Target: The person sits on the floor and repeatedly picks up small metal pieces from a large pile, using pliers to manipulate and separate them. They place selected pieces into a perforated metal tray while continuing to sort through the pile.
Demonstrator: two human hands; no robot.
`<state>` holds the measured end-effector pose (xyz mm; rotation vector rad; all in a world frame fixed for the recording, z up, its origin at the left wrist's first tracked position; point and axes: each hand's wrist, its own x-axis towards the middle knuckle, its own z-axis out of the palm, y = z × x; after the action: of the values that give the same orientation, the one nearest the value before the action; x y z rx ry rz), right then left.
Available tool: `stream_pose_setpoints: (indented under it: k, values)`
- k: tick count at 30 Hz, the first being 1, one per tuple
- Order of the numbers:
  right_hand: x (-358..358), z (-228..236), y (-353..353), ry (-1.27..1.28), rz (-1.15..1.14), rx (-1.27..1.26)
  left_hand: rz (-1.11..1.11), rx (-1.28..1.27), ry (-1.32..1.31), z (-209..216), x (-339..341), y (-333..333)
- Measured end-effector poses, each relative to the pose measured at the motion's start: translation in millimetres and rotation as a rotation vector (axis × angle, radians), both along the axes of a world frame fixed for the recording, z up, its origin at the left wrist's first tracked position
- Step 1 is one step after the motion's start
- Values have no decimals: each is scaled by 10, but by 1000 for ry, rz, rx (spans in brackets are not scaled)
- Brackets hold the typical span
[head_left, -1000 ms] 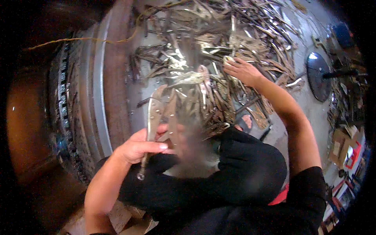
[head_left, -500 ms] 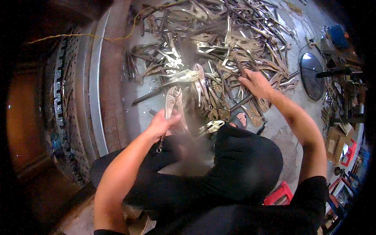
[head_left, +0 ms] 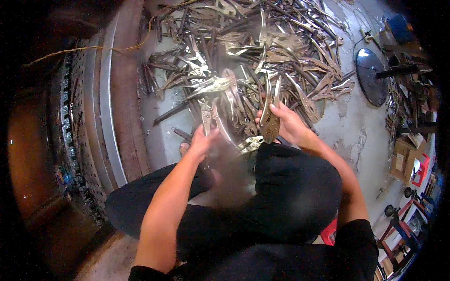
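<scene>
My left hand (head_left: pixel 202 142) is closed around a pair of silver locking pliers (head_left: pixel 206 117), whose head points up and away from me. Between the thumb and fingers of my right hand (head_left: pixel 291 122), another pair of locking pliers (head_left: pixel 270 121) is gripped, handles pointing away and its brownish jaw end toward my knee. Beyond both hands spreads a big pile of locking pliers and loose handles (head_left: pixel 286 44), some shiny, some brown. One shiny plier part (head_left: pixel 251 144) lies by my right knee. A blurred smear covers part of the middle of the view.
Along the left run a metal rail (head_left: pixel 108 103) and a perforated panel (head_left: pixel 88 122), crossed by a yellow cord (head_left: pixel 112 48). A round dark disc (head_left: pixel 369 77) stands at the right. Farther down that side are a cardboard box (head_left: pixel 406 157) and a red plastic item (head_left: pixel 329 232).
My right hand has come back from the pile toward my knee, now holding locking pliers. The left hand, still gripping its pair, has shifted slightly right and turned.
</scene>
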<state>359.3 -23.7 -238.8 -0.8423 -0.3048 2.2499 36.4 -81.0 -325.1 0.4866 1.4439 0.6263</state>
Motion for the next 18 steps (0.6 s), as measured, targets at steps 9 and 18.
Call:
stream_pose_setpoints:
  k: [9,18]
  values:
    - [-197,-322,-183,-37,159,60,-29,-46,365,-438,-336,-156]
    - [-477,-130,-130,-113,211,15,-285,484,823,218,249,100]
